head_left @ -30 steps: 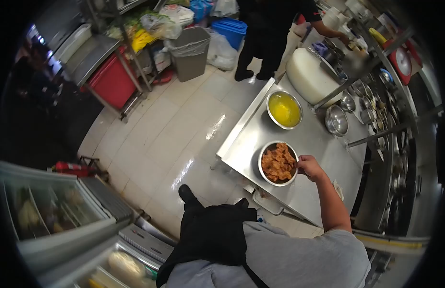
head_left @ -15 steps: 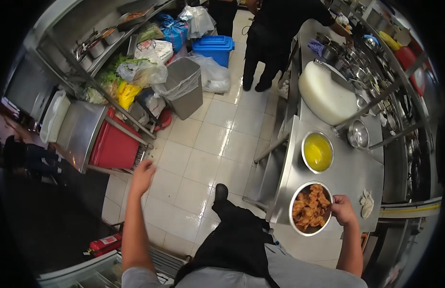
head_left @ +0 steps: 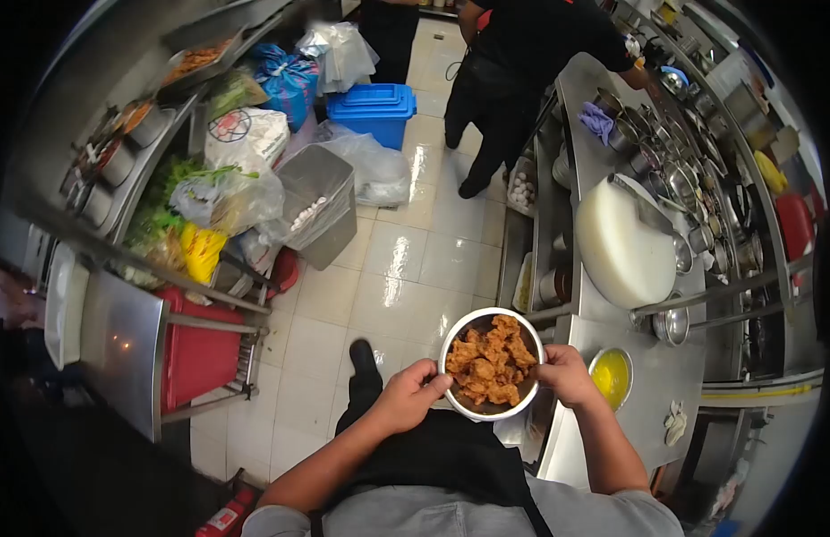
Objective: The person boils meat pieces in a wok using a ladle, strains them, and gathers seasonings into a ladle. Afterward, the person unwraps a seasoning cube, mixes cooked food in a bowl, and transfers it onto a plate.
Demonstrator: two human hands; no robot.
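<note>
A round metal bowl (head_left: pixel 489 415) is held in front of my body, over the floor beside the steel counter. Browned, crispy fried chicken pieces (head_left: pixel 493 360) fill much of it. My left hand (head_left: pixel 411 394) pinches the bowl's left rim, thumb on top. On the opposite side, my right hand (head_left: pixel 565 374) grips the right rim. Just right of that hand, a second metal bowl with yellow liquid (head_left: pixel 611 376) stands on the counter (head_left: pixel 647 447). The undersides of both hands are partly hidden.
A large white round block (head_left: pixel 616 246) sits farther along the counter, near many metal pots. A co-worker in black (head_left: pixel 504 80) stands ahead at the counter. To the left are a grey bin (head_left: pixel 330 233), a blue tub (head_left: pixel 372 112) and a red container (head_left: pixel 200 349).
The bowl of fried chicken has moved left, off the counter's edge to in front of me. My left hand has come across and taken its left rim. The view has shifted forward.
</note>
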